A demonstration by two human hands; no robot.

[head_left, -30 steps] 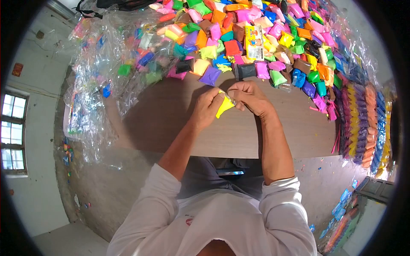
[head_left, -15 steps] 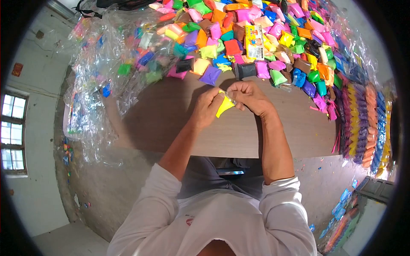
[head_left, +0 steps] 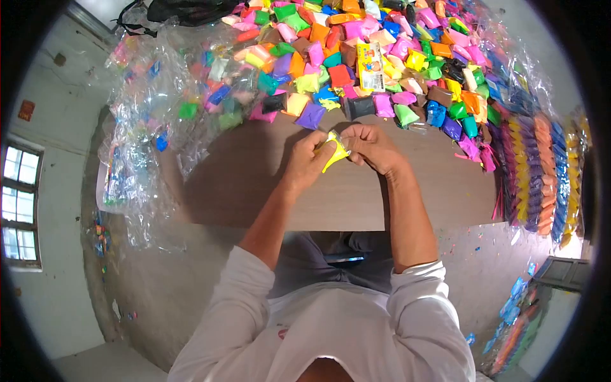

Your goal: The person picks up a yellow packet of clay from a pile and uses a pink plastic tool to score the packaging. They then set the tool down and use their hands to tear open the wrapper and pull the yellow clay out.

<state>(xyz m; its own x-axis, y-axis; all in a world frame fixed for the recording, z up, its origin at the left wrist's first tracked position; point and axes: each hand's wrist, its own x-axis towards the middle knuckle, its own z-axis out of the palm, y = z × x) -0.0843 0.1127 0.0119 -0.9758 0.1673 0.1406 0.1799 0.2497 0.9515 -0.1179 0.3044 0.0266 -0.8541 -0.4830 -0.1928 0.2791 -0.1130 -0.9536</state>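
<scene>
Between my two hands, above the near part of the table, is a small bright yellow packet (head_left: 335, 156) with a clear plastic edge. My left hand (head_left: 309, 158) pinches its left side between thumb and fingers. On the other side, my right hand (head_left: 370, 148) has its fingers closed at the packet's clear upper edge. Part of the packet is hidden behind the fingers. Just beyond my hands lie a purple packet (head_left: 311, 116) and a black packet (head_left: 361, 107), at the front of a big pile of coloured packets (head_left: 305, 83).
Crumpled clear plastic bags (head_left: 153, 121) cover the table's left side. Strips of joined coloured packets (head_left: 541, 172) hang at the right edge. A yellow printed card (head_left: 370, 67) lies on the pile, and a black bag (head_left: 191, 9) sits at the back left. The brown tabletop (head_left: 254, 191) ends before my lap.
The yellow packet has tilted slightly and looks more bunched between my fingers. Both hands stay in nearly the same place on it. The whole view has shifted a little.
</scene>
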